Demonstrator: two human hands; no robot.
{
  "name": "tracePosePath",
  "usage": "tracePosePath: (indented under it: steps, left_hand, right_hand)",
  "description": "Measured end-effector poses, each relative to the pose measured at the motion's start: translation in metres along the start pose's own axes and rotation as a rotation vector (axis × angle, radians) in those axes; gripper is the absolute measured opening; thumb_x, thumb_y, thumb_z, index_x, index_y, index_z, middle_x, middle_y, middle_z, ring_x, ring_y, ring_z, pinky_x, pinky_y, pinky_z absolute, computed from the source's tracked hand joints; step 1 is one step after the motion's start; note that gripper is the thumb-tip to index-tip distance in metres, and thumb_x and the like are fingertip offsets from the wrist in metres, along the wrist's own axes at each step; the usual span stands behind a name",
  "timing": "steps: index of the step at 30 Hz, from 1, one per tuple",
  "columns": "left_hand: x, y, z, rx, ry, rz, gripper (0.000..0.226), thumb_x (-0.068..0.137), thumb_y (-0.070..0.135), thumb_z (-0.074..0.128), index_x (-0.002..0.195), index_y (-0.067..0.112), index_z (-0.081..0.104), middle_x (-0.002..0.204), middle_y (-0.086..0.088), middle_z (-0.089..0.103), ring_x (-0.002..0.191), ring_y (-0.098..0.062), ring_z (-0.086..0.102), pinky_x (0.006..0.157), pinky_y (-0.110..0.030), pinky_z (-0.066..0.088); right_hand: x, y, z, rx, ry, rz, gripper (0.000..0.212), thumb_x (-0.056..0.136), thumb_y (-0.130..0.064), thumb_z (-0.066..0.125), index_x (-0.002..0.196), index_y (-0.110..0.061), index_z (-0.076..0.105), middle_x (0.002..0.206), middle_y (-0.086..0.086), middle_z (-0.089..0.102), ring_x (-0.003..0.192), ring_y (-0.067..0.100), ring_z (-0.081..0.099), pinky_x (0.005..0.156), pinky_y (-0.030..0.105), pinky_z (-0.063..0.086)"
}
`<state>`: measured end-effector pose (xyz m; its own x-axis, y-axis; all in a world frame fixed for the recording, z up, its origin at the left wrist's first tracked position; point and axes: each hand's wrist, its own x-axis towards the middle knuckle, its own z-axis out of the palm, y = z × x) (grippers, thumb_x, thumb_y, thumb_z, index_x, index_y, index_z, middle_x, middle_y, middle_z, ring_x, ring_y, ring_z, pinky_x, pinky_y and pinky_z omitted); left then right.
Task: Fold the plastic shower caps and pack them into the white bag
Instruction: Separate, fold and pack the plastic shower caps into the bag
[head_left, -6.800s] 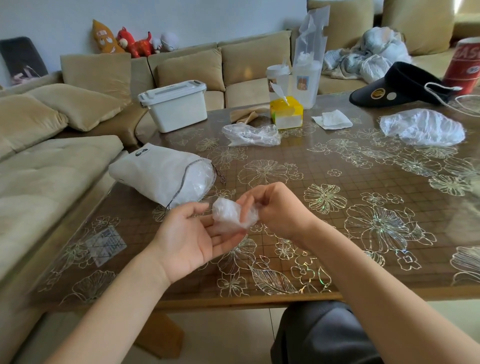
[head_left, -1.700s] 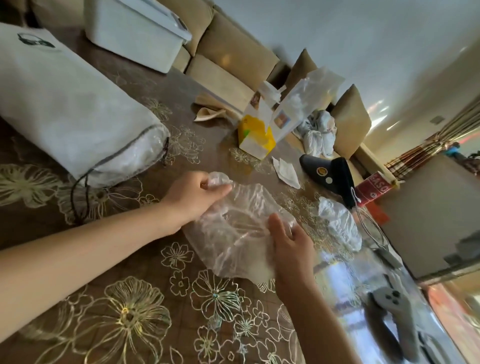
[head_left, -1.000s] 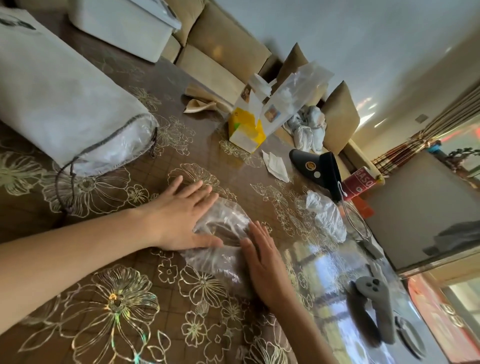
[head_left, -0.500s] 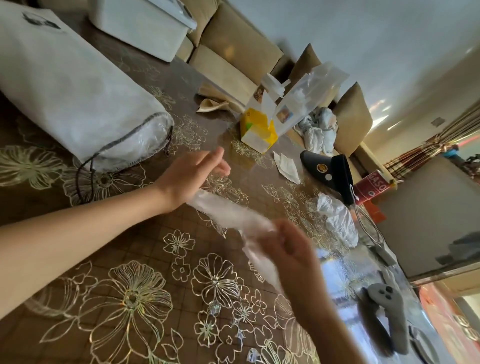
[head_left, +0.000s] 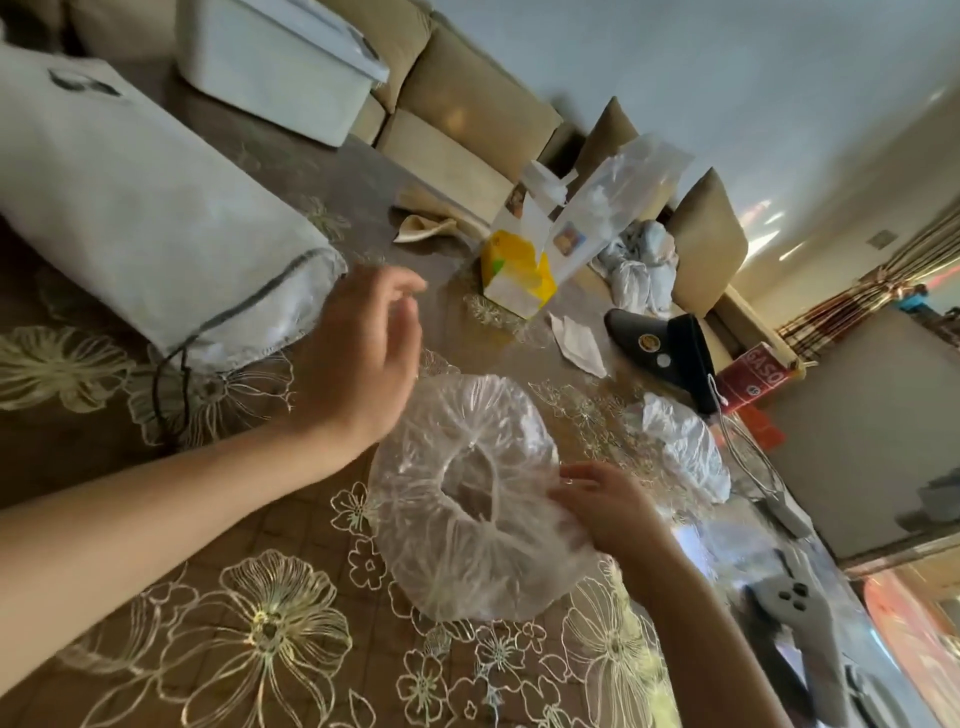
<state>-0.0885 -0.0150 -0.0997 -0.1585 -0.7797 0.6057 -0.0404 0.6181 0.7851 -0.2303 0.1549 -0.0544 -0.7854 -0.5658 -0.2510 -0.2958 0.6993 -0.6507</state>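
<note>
While right hand (head_left: 597, 512) grips one shower cap (head_left: 457, 519) | left hand (head_left: 358, 353) relaxed, empty | second cap (head_left: 680, 449) apart | one white bag (head_left: 145, 208)

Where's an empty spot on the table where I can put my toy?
Bare table lies at the near edge, left of the spread shower cap. A smaller gap sits between the white bag and the yellow box. Crowded: far right, around the visor and controller.

Blur smears the fingers (head_left: 401, 306) of the left hand (head_left: 358, 369), and the white bag (head_left: 135, 208) runs off the left edge.
</note>
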Motion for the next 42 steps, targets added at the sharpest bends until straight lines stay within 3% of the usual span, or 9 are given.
tracePosePath:
  steps: [4,8,11,17,22,25,29,37,42]
  left_hand:
    - [-0.030,0.019,0.006,0.056,-0.538,0.244,0.040,0.095,0.025,0.034,0.123,0.006,0.056,0.124,-0.007,0.060,0.118,-0.019,0.053,0.103,-0.012,0.027]
    - [-0.051,0.013,0.014,0.596,-1.032,0.260,0.058,0.101,0.038,0.015,0.150,0.019,-0.011,0.156,0.000,-0.018,0.142,-0.017,-0.024,0.114,-0.036,-0.018]
    - [-0.046,0.009,0.012,0.746,-1.150,0.188,0.072,0.082,0.060,-0.007,0.137,0.020,-0.033,0.145,0.000,-0.036,0.135,-0.017,-0.035,0.108,-0.038,-0.025]
    - [-0.037,0.011,0.007,0.642,-1.114,0.219,0.070,0.081,0.062,-0.002,0.137,0.026,-0.026,0.147,0.006,-0.028,0.134,-0.009,-0.029,0.111,-0.033,-0.021]
    - [-0.020,0.022,0.001,0.156,-0.818,0.203,0.037,0.100,0.028,0.037,0.135,0.022,0.047,0.147,0.006,0.037,0.130,0.010,0.014,0.104,-0.001,0.004]
    - [-0.013,0.018,-0.002,0.081,-0.827,0.102,0.031,0.099,0.011,0.041,0.122,0.020,0.060,0.138,0.005,0.049,0.123,0.008,0.031,0.085,0.011,0.019]
    - [-0.011,0.006,-0.001,0.132,-0.879,0.117,0.047,0.096,-0.006,0.035,0.125,0.025,0.057,0.147,0.004,0.038,0.135,-0.001,0.028,0.103,-0.004,0.015]
    - [-0.008,0.010,-0.001,0.261,-0.963,0.222,0.071,0.075,-0.024,0.038,0.120,0.026,0.060,0.141,0.008,0.047,0.137,0.000,0.022,0.116,-0.026,-0.004]
    - [-0.022,0.029,-0.004,0.316,-1.195,0.246,0.097,0.080,-0.010,0.047,0.146,0.046,0.004,0.144,0.027,-0.010,0.132,0.007,-0.022,0.111,-0.024,-0.014]
  right_hand:
    - [-0.013,0.003,0.020,-0.518,0.485,-0.590,0.032,0.086,0.002,0.055,0.116,-0.009,0.058,0.114,0.000,0.059,0.096,0.010,0.051,0.082,0.020,0.041]
    - [-0.011,0.010,0.046,-0.453,0.035,-0.709,0.047,0.099,-0.023,0.042,0.145,-0.022,0.032,0.141,-0.021,0.024,0.136,-0.002,0.021,0.115,0.022,0.021]
    - [-0.002,0.028,0.049,-0.556,-0.054,-0.593,0.061,0.095,-0.050,0.020,0.149,-0.029,0.004,0.145,-0.023,-0.004,0.137,-0.007,-0.007,0.118,0.021,-0.001]
    - [-0.024,0.036,0.022,-0.359,-0.022,-0.516,0.052,0.093,-0.056,0.037,0.142,-0.039,0.025,0.143,-0.029,0.021,0.139,-0.001,0.019,0.117,0.028,0.019]
    - [-0.060,0.015,0.016,-0.357,-0.215,-0.719,0.055,0.082,-0.043,0.065,0.129,-0.046,0.036,0.142,-0.032,0.023,0.133,-0.015,0.015,0.106,0.004,0.009]
    - [-0.063,0.019,0.042,-0.591,-0.137,-0.902,0.053,0.077,-0.037,0.049,0.129,-0.032,0.041,0.151,-0.007,0.025,0.140,0.006,0.016,0.111,0.025,0.006]
    - [-0.058,0.018,0.061,-0.655,0.104,-1.014,0.024,0.077,-0.028,0.046,0.086,-0.028,0.068,0.121,0.000,0.063,0.110,0.013,0.057,0.090,0.029,0.050]
    - [-0.062,0.037,-0.011,0.133,-0.010,-0.494,0.044,0.082,0.012,0.052,0.059,-0.026,0.060,0.123,-0.026,0.053,0.122,-0.001,0.044,0.097,0.024,0.041]
    - [-0.070,0.051,-0.033,0.486,0.028,-0.261,0.033,0.085,0.015,0.046,0.073,-0.012,0.061,0.114,-0.003,0.065,0.098,0.003,0.061,0.081,0.014,0.050]
